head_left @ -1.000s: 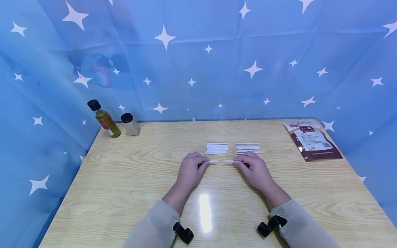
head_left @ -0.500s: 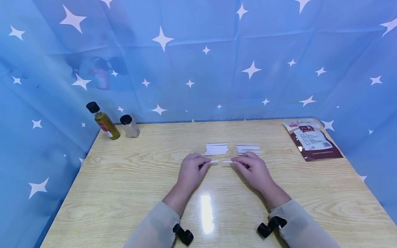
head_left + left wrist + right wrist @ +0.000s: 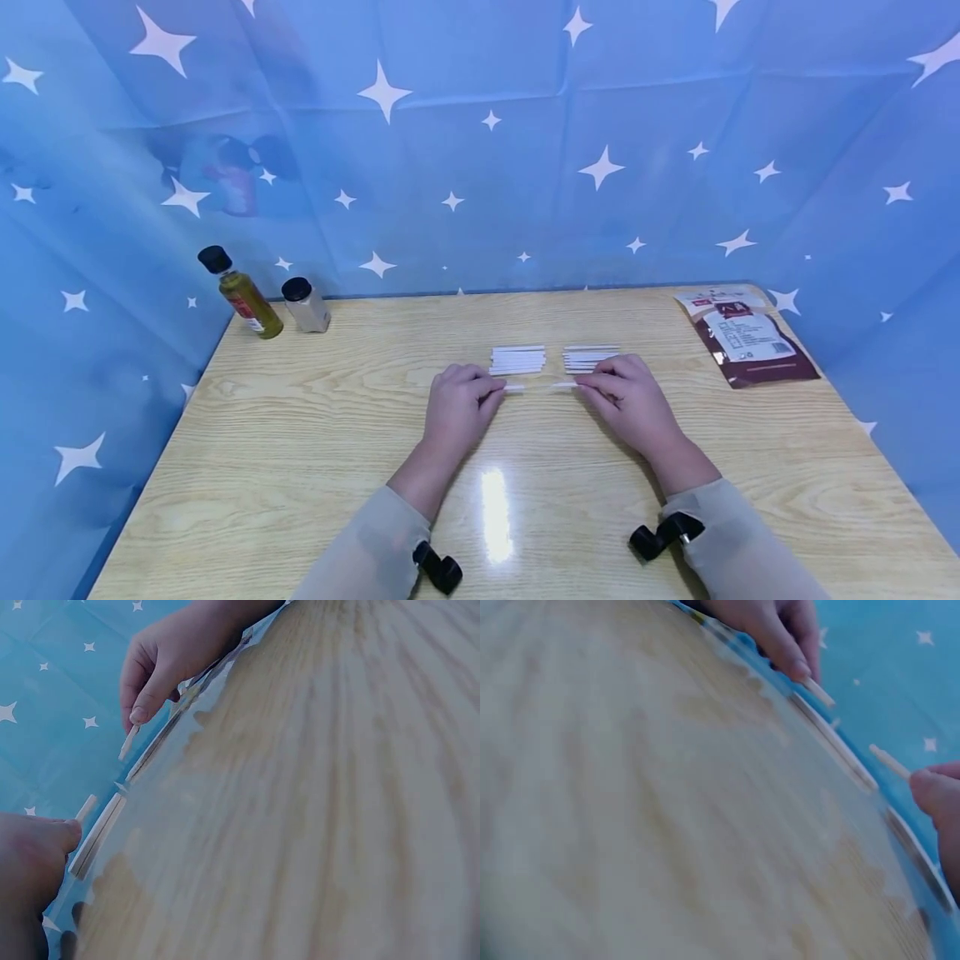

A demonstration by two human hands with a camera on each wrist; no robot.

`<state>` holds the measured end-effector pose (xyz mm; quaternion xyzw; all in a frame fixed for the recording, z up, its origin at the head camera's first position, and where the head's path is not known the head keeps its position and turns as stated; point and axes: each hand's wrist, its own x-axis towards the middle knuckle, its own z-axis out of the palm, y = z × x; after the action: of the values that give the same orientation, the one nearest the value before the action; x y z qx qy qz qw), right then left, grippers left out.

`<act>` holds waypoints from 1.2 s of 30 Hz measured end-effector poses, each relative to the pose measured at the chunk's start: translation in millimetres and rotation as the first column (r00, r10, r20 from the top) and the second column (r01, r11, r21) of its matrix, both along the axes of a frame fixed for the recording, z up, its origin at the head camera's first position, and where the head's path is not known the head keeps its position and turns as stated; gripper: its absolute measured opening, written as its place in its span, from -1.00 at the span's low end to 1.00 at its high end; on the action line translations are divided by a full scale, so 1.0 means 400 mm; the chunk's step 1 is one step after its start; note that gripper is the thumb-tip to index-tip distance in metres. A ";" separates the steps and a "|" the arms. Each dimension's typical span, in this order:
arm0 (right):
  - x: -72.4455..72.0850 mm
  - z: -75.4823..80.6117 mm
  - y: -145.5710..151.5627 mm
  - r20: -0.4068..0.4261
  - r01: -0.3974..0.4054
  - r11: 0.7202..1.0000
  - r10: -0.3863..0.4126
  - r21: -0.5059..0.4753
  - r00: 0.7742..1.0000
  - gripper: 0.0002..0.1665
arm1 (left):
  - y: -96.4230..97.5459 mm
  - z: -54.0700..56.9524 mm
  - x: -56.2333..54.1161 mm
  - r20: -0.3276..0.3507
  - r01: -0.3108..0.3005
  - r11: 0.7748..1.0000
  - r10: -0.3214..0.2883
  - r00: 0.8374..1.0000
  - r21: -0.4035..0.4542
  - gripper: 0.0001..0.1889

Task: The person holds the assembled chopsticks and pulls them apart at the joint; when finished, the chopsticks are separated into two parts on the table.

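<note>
My left hand pinches a short thin white stick between thumb and fingertips, just above or on the table; contact is unclear. Opposite it, my right hand pinches a similar white stick. The two sticks point at each other with a gap between their inner ends. In the right wrist view, the right hand's stick has an uneven tip. Behind the hands lie two side-by-side rows of white sticks, a left row and a right row, the latter partly covered by my right fingers.
An oil bottle and a black-lidded jar stand at the table's back left. A brown and white pouch lies at the back right of the wooden table. A blue starry cloth hangs behind.
The stick ends came slightly closer, then parted as my right hand moved right and a little back. Both hands keep their sticks. The head view has shifted slightly.
</note>
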<state>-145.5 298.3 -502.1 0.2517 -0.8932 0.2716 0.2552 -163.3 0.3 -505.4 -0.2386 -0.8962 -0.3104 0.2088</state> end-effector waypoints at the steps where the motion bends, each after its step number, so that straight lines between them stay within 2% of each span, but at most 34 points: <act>1: -0.002 0.000 0.008 -0.002 0.007 1.000 -0.007 0.004 1.000 -0.76 | 0.002 -0.001 -0.004 -0.002 0.000 1.000 0.000 1.000 0.009 -0.88; 7: -0.015 0.001 0.038 -0.002 0.034 0.999 -0.034 0.036 0.999 -0.77 | 0.017 0.000 -0.030 -0.007 -0.016 0.998 0.016 1.000 0.056 -0.87; 15: -0.021 0.003 0.044 0.024 0.077 0.996 -0.079 0.049 0.997 -0.80 | 0.036 -0.005 -0.053 0.023 -0.009 1.000 0.010 1.000 -0.026 -0.88; 19: -0.022 0.000 0.046 0.026 0.087 0.994 -0.089 0.070 0.996 -0.80 | 0.048 -0.008 -0.062 0.013 -0.019 0.997 0.020 1.000 -0.072 -0.89; 28: -0.033 -0.007 0.044 -0.008 0.101 0.990 -0.100 0.096 0.995 -0.82 | 0.071 -0.008 -0.072 0.002 -0.042 0.992 0.043 0.999 -0.117 -0.90; 33: -0.034 -0.010 0.047 -0.019 0.128 0.987 -0.127 0.096 0.992 -0.83 | 0.082 -0.007 -0.074 0.009 -0.038 0.995 0.039 0.999 -0.094 -0.90; 36: -0.032 -0.013 0.050 -0.013 0.139 0.986 -0.138 0.092 0.990 -0.84 | 0.085 -0.007 -0.071 0.038 -0.032 0.997 0.034 0.999 -0.068 -0.89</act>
<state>-158.3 318.3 -507.2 0.2016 -0.9193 0.2105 0.2646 -191.7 34.4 -508.3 -0.2246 -0.9138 -0.2812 0.1882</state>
